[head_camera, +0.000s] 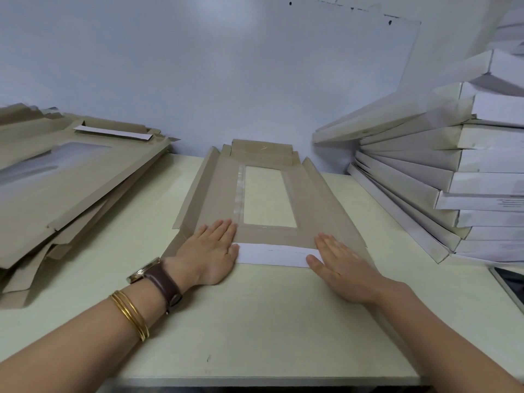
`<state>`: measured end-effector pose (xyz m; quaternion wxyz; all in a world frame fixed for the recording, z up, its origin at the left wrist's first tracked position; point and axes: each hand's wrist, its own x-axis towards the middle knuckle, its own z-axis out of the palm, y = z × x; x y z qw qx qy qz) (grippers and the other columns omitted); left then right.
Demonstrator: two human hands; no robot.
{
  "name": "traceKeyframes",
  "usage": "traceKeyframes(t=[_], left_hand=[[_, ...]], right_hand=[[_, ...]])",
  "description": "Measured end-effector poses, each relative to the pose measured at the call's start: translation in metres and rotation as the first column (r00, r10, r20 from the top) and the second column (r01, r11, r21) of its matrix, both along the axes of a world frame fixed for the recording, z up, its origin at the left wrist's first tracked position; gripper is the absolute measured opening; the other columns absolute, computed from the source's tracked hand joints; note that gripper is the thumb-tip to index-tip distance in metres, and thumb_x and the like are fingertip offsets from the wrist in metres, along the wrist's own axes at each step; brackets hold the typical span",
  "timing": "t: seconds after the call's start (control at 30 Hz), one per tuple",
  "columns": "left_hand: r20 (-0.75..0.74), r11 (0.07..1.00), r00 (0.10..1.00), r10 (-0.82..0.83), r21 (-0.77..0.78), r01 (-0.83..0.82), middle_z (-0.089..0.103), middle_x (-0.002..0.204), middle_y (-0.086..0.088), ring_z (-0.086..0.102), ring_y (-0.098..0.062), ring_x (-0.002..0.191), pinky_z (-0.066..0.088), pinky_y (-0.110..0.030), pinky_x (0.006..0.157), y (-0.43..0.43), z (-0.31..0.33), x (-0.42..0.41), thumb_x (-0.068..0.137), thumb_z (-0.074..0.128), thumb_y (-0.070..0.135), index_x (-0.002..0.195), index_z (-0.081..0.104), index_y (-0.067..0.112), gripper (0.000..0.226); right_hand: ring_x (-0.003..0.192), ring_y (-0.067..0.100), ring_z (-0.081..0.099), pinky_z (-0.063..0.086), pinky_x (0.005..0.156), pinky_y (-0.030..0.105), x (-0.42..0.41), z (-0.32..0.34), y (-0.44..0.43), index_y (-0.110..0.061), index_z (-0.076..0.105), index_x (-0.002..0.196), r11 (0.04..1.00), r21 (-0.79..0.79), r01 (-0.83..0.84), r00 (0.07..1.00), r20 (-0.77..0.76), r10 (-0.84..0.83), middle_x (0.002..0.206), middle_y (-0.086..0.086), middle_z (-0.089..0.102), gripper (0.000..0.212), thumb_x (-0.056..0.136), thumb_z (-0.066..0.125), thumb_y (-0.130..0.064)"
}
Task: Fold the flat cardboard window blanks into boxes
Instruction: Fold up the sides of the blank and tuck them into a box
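Head view: a flat brown cardboard window blank (309, 205) lies in the middle of the pale desk (255, 321). Its long axis runs straight away from the person toward the desk's back edge and the wall. Its near end flap, a white strip (272, 255), is turned back over the brown panel. The left hand (208, 251) covers the strip's left end and the right hand (340, 259) its right end. Neither grip is clamped on anything: the fingers lie straight and flat, pressing down.

The clear rectangular window (269, 194) sits just beyond the fingertips. The two long side flaps stand partly raised. My judgement is that the near crease is being set and the long sides come next, each hand being nearest its own side.

Sideways room is tight. A stack of flat brown blanks (71, 180) lies along the desk's left edge, and a leaning stack of folded white boxes (453, 180) along the right. The widest room lies toward the desk's near edge.
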<state>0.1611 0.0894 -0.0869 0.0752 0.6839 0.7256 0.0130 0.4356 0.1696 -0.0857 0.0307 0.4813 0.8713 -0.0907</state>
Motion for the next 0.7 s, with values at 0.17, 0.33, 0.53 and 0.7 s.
traceKeyframes(t=[0.17, 0.33, 0.53, 0.7], left_hand=[[0.034, 1.0, 0.999, -0.001, 0.01, 0.0, -0.01, 0.162, 0.001, -0.01, -0.011, 0.148, -0.006, -0.03, 0.119, 0.001, -0.002, -0.004, 0.104, 0.01, 0.037, 0.154, -0.005, 0.015, 0.057], [0.076, 0.999, 0.997, -0.005, 0.036, 0.003, -0.006, 0.162, 0.0, -0.007, -0.011, 0.148, -0.004, -0.03, 0.12, 0.001, -0.003, -0.007, 0.104, 0.013, 0.034, 0.154, -0.001, 0.013, 0.056], [0.15, 0.989, 0.988, -0.027, 0.148, 0.005, 0.011, 0.161, -0.002, 0.008, -0.014, 0.147, 0.003, -0.025, 0.116, -0.002, 0.0, -0.009, 0.105, 0.024, 0.03, 0.153, 0.014, 0.01, 0.053], [0.206, 0.937, 0.972, -0.113, 0.346, 0.036, 0.032, 0.15, -0.002, 0.024, -0.016, 0.14, 0.014, -0.018, 0.109, -0.009, 0.007, -0.008, 0.1, 0.043, 0.024, 0.146, 0.032, 0.01, 0.049]], right_hand=[[0.147, 0.006, -0.011, -0.006, 0.116, 0.023, 0.001, -0.003, 0.0, -0.014, -0.003, 0.155, 1.0, 0.009, 0.002, 1.0, -0.003, -0.002, 0.162, -0.004, -0.008, 0.076, 0.097, 0.012, -0.06], [0.147, 0.006, -0.01, -0.006, 0.116, 0.023, 0.002, -0.004, 0.002, -0.014, -0.003, 0.155, 1.0, 0.028, -0.012, 1.0, -0.007, 0.012, 0.162, -0.004, -0.008, 0.074, 0.098, 0.012, -0.058], [0.147, 0.005, -0.011, -0.007, 0.115, 0.021, 0.006, -0.007, 0.004, -0.015, -0.003, 0.155, 0.999, 0.037, -0.003, 0.999, -0.047, 0.005, 0.162, -0.005, -0.008, 0.068, 0.1, 0.013, -0.053], [0.148, 0.007, 0.009, 0.012, 0.12, 0.029, 0.008, 0.002, -0.001, -0.015, 0.015, 0.154, 1.0, 0.015, 0.019, 0.944, -0.331, -0.013, 0.161, -0.006, 0.013, 0.067, 0.1, 0.035, -0.048]])
